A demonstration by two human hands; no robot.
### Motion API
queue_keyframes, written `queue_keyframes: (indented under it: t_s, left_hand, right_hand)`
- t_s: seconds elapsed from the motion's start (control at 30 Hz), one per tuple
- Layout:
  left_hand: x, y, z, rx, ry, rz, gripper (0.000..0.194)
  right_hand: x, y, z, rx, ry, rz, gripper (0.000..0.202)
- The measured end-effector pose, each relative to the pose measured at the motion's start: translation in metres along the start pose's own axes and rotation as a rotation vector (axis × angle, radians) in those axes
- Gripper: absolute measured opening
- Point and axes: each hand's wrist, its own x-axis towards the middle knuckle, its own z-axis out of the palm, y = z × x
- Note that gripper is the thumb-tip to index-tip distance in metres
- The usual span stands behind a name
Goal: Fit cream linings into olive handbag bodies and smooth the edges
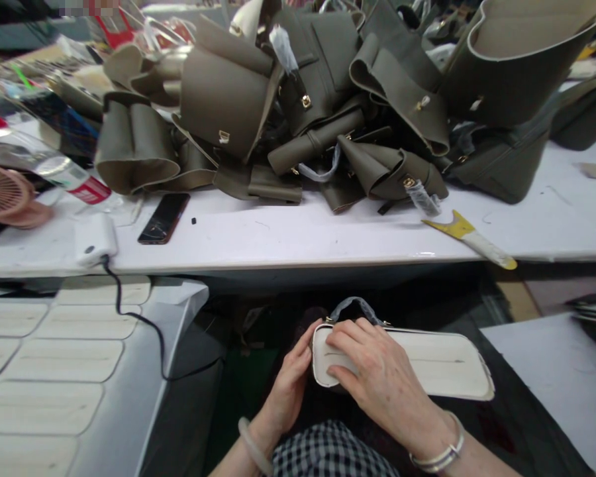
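Note:
On the lap lies a handbag with a long cream panel with rounded ends facing up. A short line runs along the panel's middle. My left hand grips the left end of the bag, its fingers along the edge and partly hidden. My right hand rests on the left part of the panel, fingers spread and slightly bent, thumb apart, pressing on the surface. Beyond the fingers, a plastic-wrapped handle with gold fittings arches up from the far side. The bag's lower body is hidden.
Several dark olive bag pieces are heaped on the white table. At its front lie a yellow scraper, a phone and a white corded device. Several cream panels lie at left; a pink fan stands behind.

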Motion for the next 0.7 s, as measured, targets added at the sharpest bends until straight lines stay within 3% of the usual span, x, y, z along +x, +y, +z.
queue_keyframes:
  t_s: [0.5,0.7]
  left_hand:
    - [0.005,0.002,0.003,0.458,0.092,0.104,0.044]
    - [0.007,-0.001,0.007,0.357,0.105,0.098,0.044]
  right_hand:
    - [-0.001,0.008,0.012,0.091,0.052,-0.001,0.033]
    - [-0.004,0.003,0.010,0.104,0.104,0.039,0.033]
